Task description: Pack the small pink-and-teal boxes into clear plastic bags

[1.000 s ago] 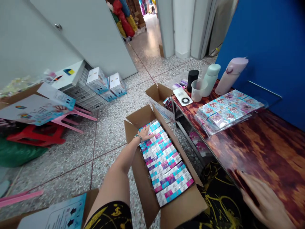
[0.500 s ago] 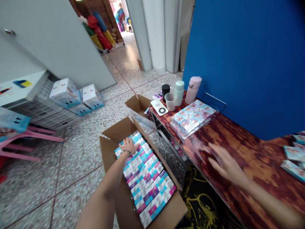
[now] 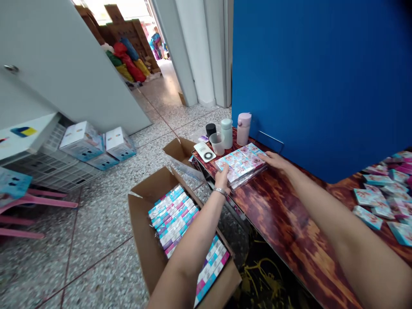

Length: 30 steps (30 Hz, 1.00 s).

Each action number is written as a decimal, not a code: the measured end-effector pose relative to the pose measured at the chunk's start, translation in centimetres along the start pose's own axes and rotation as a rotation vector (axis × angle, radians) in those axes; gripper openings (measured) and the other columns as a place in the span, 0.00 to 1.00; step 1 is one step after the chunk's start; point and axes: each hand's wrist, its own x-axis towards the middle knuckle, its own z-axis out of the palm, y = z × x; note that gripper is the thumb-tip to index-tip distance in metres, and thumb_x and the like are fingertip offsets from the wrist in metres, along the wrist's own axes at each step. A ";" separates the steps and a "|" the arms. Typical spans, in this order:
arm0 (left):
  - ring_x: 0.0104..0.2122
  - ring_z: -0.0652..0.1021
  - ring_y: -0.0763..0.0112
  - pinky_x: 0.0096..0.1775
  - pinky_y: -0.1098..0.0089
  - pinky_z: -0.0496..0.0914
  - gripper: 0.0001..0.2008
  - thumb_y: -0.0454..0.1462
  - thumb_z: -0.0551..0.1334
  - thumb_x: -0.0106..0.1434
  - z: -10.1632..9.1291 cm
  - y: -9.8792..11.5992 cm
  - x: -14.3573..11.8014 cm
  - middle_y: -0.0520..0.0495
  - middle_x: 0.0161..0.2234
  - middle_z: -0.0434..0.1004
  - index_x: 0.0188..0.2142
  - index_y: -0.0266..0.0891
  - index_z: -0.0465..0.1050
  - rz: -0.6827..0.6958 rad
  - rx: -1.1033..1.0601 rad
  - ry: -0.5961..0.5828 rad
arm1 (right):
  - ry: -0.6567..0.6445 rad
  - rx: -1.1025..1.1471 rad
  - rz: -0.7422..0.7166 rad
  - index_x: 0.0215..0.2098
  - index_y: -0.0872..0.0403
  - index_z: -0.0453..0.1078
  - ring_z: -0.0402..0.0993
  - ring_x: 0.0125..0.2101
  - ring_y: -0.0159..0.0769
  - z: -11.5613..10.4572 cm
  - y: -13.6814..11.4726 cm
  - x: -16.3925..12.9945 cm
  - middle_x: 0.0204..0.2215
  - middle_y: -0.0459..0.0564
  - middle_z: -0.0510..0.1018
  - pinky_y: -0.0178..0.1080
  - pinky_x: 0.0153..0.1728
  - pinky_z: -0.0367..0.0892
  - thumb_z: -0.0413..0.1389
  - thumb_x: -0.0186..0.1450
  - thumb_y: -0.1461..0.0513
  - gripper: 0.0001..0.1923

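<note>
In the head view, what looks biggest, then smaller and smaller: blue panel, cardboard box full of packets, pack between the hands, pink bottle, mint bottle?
1. Blue panel
2. Cardboard box
3. Pack
Last: pink bottle and mint bottle, too alike to rank.

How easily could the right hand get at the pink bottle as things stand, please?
Probably yes: the right hand is at the pack of small boxes, and the pink bottle stands just beyond, with nothing tall seen between; it would first leave the pack.
</note>
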 end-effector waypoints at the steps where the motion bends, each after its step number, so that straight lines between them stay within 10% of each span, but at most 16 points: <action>1: 0.38 0.81 0.57 0.45 0.56 0.74 0.29 0.54 0.65 0.53 0.2 0.2 0.0 0.37 0.37 0.80 0.43 0.32 0.72 -0.001 -0.021 0.003 | -0.029 0.049 0.021 0.44 0.51 0.70 0.75 0.38 0.43 0.0 0.1 -0.6 0.39 0.52 0.79 0.42 0.37 0.71 0.55 0.58 0.41 0.27; 7: 0.51 0.75 0.60 0.55 0.60 0.67 0.34 0.45 0.70 0.50 -0.5 0.0 -5.4 0.38 0.52 0.71 0.54 0.36 0.63 0.201 -0.021 0.023 | -0.118 0.340 -0.108 0.53 0.48 0.65 0.72 0.49 0.46 -2.8 1.3 -6.2 0.51 0.52 0.75 0.46 0.47 0.70 0.63 0.54 0.47 0.32; 13: 0.62 0.59 0.51 0.58 0.55 0.63 0.57 0.44 0.70 0.51 -0.5 -6.6 -11.9 0.33 0.62 0.50 0.68 0.41 0.32 0.873 0.589 -0.213 | -0.149 0.223 -0.200 0.62 0.48 0.56 0.62 0.58 0.53 -8.0 8.7 -14.9 0.60 0.54 0.65 0.51 0.56 0.62 0.67 0.50 0.48 0.46; 17: 0.61 0.59 0.49 0.56 0.51 0.64 0.58 0.45 0.69 0.53 -0.8 -9.2 -13.3 0.30 0.60 0.51 0.67 0.39 0.26 0.982 0.820 -0.268 | -0.126 0.142 -0.173 0.54 0.53 0.65 0.64 0.56 0.57 -8.2 12.5 -17.0 0.55 0.58 0.70 0.55 0.58 0.59 0.66 0.49 0.45 0.40; 23: 0.65 0.45 0.39 0.60 0.42 0.52 0.61 0.58 0.65 0.50 0.6 -1.8 -14.6 0.28 0.66 0.33 0.68 0.37 0.27 1.030 1.101 -0.250 | -0.162 0.124 -0.238 0.54 0.52 0.65 0.62 0.57 0.55 -7.9 12.3 -16.2 0.55 0.56 0.70 0.55 0.59 0.55 0.64 0.51 0.47 0.36; 26: 0.65 0.40 0.33 0.59 0.34 0.40 0.59 0.66 0.60 0.46 4.7 0.9 -14.4 0.32 0.68 0.32 0.68 0.42 0.37 1.103 1.380 -0.408 | -0.163 0.123 -0.217 0.55 0.52 0.64 0.63 0.57 0.56 -8.0 11.8 -16.5 0.56 0.58 0.70 0.56 0.58 0.57 0.64 0.50 0.45 0.39; 30: 0.61 0.54 0.29 0.55 0.32 0.48 0.63 0.66 0.63 0.41 10.3 0.5 -12.6 0.25 0.65 0.44 0.67 0.39 0.39 0.795 1.662 -0.613 | -0.173 0.098 -0.188 0.55 0.53 0.65 0.64 0.56 0.57 -7.9 11.8 -17.3 0.56 0.59 0.70 0.53 0.58 0.59 0.63 0.51 0.44 0.38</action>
